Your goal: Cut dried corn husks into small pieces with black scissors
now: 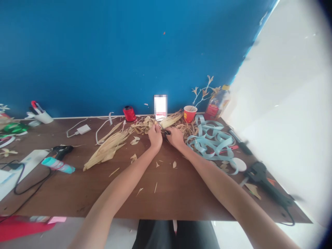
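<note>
Both arms reach over the brown table toward a heap of dried corn husk scraps at its back. My right hand is closed round the dark handles of a pair of scissors; their blades point up and left, toward my left hand. Fingers pinched, my left hand holds a small pale piece of corn husk by the blades; its exact shape is too small to make out. A larger bundle of corn husks lies to the left, and a wide husk rests just behind my right hand.
A phone-like white screen leans on the blue wall, between a red spool and a red paper cup. Tangled light-blue ribbon and a glue gun lie right. Left are a charger and a blue tube.
</note>
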A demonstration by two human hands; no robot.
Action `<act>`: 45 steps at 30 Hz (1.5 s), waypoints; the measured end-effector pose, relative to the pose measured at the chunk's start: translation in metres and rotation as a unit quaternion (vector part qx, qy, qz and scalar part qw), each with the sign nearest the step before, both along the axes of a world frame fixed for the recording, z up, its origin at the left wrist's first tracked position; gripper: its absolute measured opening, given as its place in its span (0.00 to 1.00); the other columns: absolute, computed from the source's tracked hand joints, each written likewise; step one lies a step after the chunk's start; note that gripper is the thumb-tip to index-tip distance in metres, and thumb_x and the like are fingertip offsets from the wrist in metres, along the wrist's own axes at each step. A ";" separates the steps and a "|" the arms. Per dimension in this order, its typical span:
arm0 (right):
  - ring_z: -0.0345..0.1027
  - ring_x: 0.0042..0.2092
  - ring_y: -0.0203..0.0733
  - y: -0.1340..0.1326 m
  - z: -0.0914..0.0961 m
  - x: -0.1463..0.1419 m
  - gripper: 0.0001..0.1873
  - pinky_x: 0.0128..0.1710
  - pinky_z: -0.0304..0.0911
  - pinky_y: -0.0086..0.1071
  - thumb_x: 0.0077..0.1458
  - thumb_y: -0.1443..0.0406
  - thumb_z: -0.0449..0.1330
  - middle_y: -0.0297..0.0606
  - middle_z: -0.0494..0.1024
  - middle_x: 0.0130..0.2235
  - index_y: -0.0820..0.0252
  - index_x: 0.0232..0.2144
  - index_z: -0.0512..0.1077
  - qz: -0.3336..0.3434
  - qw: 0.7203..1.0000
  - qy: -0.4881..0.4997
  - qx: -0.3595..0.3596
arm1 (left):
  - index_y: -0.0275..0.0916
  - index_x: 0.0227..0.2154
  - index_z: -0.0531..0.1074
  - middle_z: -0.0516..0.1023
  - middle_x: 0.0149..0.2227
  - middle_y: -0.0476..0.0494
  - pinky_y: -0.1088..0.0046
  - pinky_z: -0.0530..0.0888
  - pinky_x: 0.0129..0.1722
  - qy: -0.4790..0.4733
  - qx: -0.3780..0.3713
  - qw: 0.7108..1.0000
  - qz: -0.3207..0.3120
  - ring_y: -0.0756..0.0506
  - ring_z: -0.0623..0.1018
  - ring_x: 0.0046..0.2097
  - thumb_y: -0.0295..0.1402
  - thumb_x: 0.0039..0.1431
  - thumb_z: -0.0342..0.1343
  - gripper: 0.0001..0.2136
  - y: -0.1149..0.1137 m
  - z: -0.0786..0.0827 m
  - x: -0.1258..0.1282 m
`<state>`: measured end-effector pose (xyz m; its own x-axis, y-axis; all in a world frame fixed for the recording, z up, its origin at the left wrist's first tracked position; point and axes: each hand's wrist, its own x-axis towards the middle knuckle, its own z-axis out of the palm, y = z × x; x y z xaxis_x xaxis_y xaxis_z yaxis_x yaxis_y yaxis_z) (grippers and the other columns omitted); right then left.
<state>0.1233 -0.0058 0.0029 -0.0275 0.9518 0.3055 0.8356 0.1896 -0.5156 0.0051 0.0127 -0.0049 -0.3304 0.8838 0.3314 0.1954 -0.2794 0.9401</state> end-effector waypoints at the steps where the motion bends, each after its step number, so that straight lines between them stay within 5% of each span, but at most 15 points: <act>1: 0.72 0.40 0.45 0.000 0.000 0.000 0.17 0.38 0.61 0.31 0.50 0.66 0.55 0.38 0.81 0.38 0.51 0.40 0.79 0.000 1.000 0.004 0.002 | 0.40 0.22 0.68 0.67 0.21 0.47 0.71 0.64 0.32 0.000 0.005 1.000 -0.004 0.46 0.68 0.26 0.39 0.63 0.51 0.15 -0.001 0.000 0.000; 11: 0.70 0.33 0.41 0.003 0.001 0.005 0.13 0.34 0.59 0.28 0.51 0.66 0.53 0.36 0.78 0.30 0.58 0.35 0.77 -0.029 0.993 0.110 0.033 | 0.38 0.26 0.72 0.71 0.24 0.47 0.73 0.63 0.33 0.017 0.039 0.998 -0.041 0.47 0.69 0.28 0.36 0.59 0.56 0.09 -0.004 0.005 0.001; 26: 0.72 0.38 0.45 0.003 0.001 0.004 0.17 0.39 0.62 0.32 0.50 0.64 0.53 0.39 0.79 0.34 0.58 0.41 0.75 -0.071 0.987 0.139 0.035 | 0.39 0.34 0.75 0.71 0.27 0.47 0.74 0.63 0.31 -0.033 -0.018 0.997 -0.071 0.48 0.70 0.29 0.32 0.59 0.51 0.08 -0.003 0.003 0.005; 35: 0.72 0.40 0.43 0.001 0.003 0.002 0.16 0.42 0.63 0.32 0.49 0.65 0.54 0.36 0.80 0.36 0.55 0.40 0.76 -0.060 0.986 0.153 0.029 | 0.37 0.22 0.71 0.67 0.22 0.48 0.74 0.63 0.28 -0.084 -0.030 0.993 -0.080 0.48 0.68 0.27 0.34 0.58 0.53 0.11 -0.002 0.004 0.007; 45: 0.71 0.36 0.41 0.001 0.003 -0.001 0.14 0.37 0.61 0.29 0.47 0.66 0.55 0.35 0.80 0.34 0.56 0.36 0.77 0.004 0.989 0.148 0.021 | 0.38 0.23 0.67 0.64 0.23 0.50 0.75 0.62 0.27 -0.063 0.002 0.994 -0.094 0.50 0.66 0.27 0.39 0.62 0.50 0.14 0.000 0.000 0.006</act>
